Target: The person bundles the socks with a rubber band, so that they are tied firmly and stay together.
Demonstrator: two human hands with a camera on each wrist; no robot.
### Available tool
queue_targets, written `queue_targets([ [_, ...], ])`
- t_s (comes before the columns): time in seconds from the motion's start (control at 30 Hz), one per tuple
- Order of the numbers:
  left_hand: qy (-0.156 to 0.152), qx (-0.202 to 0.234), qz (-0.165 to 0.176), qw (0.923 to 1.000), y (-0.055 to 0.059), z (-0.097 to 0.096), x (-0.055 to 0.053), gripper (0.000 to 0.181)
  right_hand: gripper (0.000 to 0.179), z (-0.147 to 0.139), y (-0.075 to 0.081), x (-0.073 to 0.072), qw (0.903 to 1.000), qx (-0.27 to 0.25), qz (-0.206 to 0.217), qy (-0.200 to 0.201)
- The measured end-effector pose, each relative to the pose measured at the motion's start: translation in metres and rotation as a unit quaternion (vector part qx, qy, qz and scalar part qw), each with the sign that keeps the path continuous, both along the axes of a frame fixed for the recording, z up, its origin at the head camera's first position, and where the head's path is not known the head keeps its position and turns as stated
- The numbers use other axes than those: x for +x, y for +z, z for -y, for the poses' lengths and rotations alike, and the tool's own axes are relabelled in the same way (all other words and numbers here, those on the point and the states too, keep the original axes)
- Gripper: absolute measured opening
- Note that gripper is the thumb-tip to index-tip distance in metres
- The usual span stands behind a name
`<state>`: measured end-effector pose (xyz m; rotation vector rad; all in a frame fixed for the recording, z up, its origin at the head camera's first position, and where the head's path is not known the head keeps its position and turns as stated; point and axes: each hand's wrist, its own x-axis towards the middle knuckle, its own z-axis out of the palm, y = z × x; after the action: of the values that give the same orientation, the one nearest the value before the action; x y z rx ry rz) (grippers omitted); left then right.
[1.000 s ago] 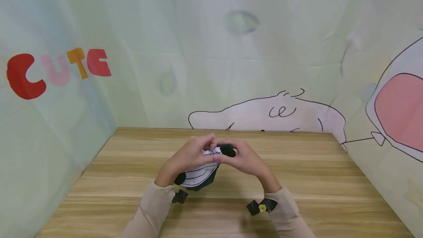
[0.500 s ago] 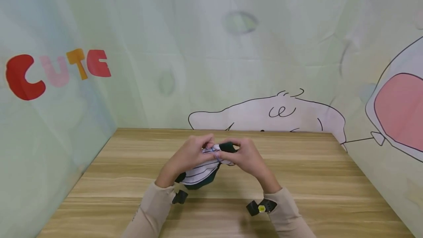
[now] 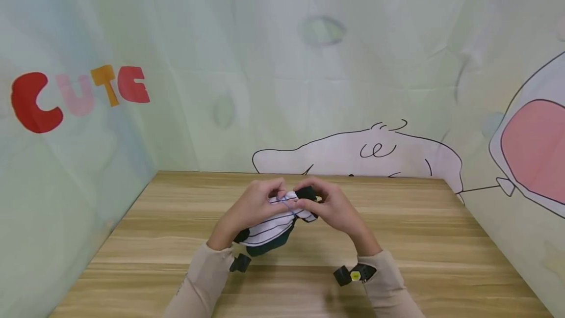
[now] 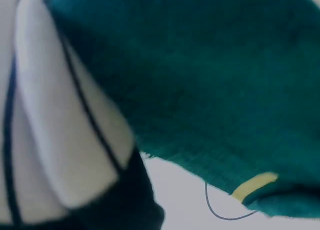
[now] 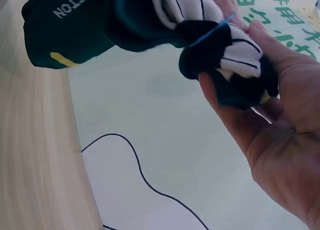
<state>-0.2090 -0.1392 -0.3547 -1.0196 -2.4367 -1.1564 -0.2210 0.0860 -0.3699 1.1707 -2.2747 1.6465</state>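
A pair of socks [image 3: 267, 229], dark green with white sections and thin dark stripes, is held over the table between both hands. A thin blue band [image 5: 212, 30] cinches the bundle near one end, the fabric bunching beyond it. My left hand [image 3: 250, 206] grips the longer part beside the band. On the other side, my right hand [image 3: 339, 212] holds the short bunched end between thumb and fingers, as the right wrist view also shows. Green sock fabric [image 4: 200, 74] fills most of the left wrist view, hiding the left fingers there. White lettering reading COTTON marks one sock in the right wrist view.
The wood-grain table [image 3: 176, 239] stretches beneath the hands. Pale printed curtains [image 3: 198, 72] with cartoon drawings and the word CUTE stand along its back and sides. A black camera mount [image 3: 355, 275] sits on the right wrist, another [image 3: 240, 263] on the left.
My right hand has shifted slightly right, its thumb moving off the left thumb. More of the striped end and blue band now shows. The left hand stays nearly still.
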Motion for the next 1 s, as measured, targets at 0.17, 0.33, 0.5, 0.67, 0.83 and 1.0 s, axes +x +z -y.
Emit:
queue_targets([
  [0.17, -0.019, 0.003, -0.003, 0.9998, -0.001, 0.0017, -0.0022, 0.033, 0.022, -0.0028, 0.0004, -0.0018, 0.9994, -0.001, 0.026, 0.024],
  [0.33, -0.028, 0.005, 0.016, 0.9995, -0.0017, 0.0042, -0.0044, 0.026, 0.021, -0.0031, 0.0, -0.0038, 0.9991, -0.005, 0.035, 0.021],
  [0.5, -0.031, 0.015, 0.036, 0.9988, -0.0022, 0.0062, -0.0058, 0.022, 0.021, -0.0022, 0.0014, -0.0031, 0.9997, -0.002, 0.025, 0.004],
  [0.67, -0.026, 0.013, 0.03, 0.9991, -0.0015, 0.0064, -0.006, 0.021, 0.02, -0.0002, 0.0028, -0.0015, 0.9999, -0.002, 0.013, -0.011],
  [0.83, -0.008, -0.008, 0.033, 0.9994, 0.0003, 0.0067, -0.0032, 0.02, 0.02, 0.0033, 0.0018, -0.0003, 0.9998, 0.004, 0.005, -0.017],
  [1.0, 0.009, -0.014, 0.029, 0.9995, 0.0013, 0.0082, -0.0011, 0.02, 0.019, 0.0066, 0.0007, -0.0002, 0.9996, 0.0, 0.006, -0.029],
])
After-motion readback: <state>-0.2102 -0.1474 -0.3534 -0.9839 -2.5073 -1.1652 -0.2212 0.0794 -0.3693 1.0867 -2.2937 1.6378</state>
